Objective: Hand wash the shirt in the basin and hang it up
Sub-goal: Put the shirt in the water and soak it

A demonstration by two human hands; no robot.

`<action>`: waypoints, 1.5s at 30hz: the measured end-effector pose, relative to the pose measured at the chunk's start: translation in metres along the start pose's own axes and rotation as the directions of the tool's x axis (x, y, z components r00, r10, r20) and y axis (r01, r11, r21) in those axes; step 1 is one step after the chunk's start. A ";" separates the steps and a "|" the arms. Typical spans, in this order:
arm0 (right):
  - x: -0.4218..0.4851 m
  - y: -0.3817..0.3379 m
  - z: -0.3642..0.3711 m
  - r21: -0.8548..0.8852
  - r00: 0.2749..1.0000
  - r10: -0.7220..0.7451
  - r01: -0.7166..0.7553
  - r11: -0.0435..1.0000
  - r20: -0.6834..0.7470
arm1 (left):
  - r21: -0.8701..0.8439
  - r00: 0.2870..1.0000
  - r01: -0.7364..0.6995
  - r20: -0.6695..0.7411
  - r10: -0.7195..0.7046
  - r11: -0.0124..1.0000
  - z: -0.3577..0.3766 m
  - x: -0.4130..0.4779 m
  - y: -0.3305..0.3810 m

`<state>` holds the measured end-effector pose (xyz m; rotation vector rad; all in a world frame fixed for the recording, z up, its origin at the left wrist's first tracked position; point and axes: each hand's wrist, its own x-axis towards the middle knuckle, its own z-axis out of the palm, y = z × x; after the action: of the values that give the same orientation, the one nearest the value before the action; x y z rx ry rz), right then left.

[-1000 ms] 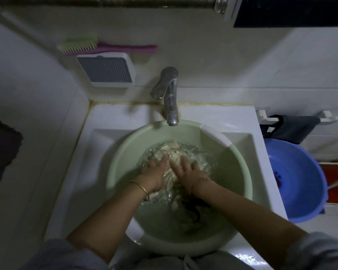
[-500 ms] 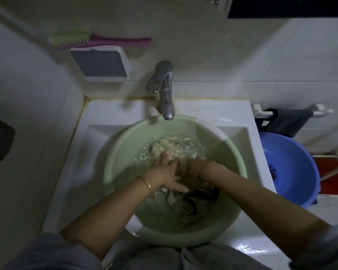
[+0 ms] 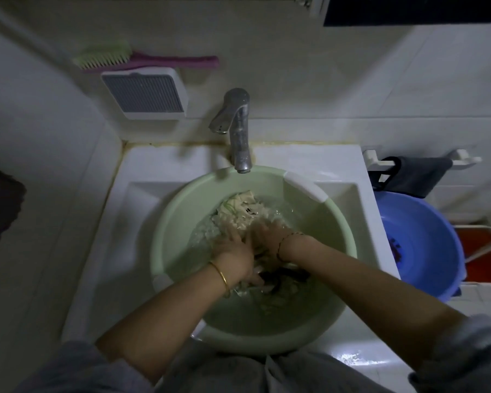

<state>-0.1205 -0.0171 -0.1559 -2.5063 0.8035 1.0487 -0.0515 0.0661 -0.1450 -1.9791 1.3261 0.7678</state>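
The shirt [image 3: 245, 212] is in the green basin [image 3: 179, 222], which sits in the white sink [image 3: 142, 171] under the tap [image 3: 238, 129]. The shirt is wet and bunched up, with a pale lump at the far side of the water and a dark part near the wrists. Both hands are in the water on top of it. The left hand [image 3: 234, 251] lies over the cloth with its fingers bent round a fold. The right hand [image 3: 267, 234] is pressed into the lump, but it is blurry, so I cannot tell if it grips or just pushes.

I think the washing is in the middle. The shirt is soaked and being rubbed. It is not wrung out and not hung up yet.

A moment ago the hands were nearer the middle of the basin, side by side. Now they have pushed farther in, toward the tap, and the pale lump has bunched up higher at the far side.
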 end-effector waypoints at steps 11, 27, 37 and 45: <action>-0.006 0.001 0.006 0.021 0.993 0.092 -0.091 0.996 -0.071 | -0.200 0.969 -0.213 -0.171 0.180 0.957 -0.015 0.010 -0.025; 0.003 0.007 0.008 0.092 1.000 0.013 -0.012 0.996 -0.005 | -0.230 0.968 -0.202 -0.196 0.158 0.952 0.000 0.034 -0.040; -0.039 -0.002 -0.033 0.172 0.902 -0.054 0.140 0.975 -0.427 | -0.217 0.892 -0.210 -0.441 0.096 0.953 -0.023 -0.037 -0.060; -0.059 -0.014 -0.036 0.107 0.950 -0.150 0.186 0.977 -0.275 | -0.194 0.870 -0.199 -0.486 0.082 0.961 -0.027 -0.074 -0.063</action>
<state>-0.1259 -0.0010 -0.0877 -2.5790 0.6872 0.5915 -0.0130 0.1064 -0.0604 -2.3873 1.7461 0.5401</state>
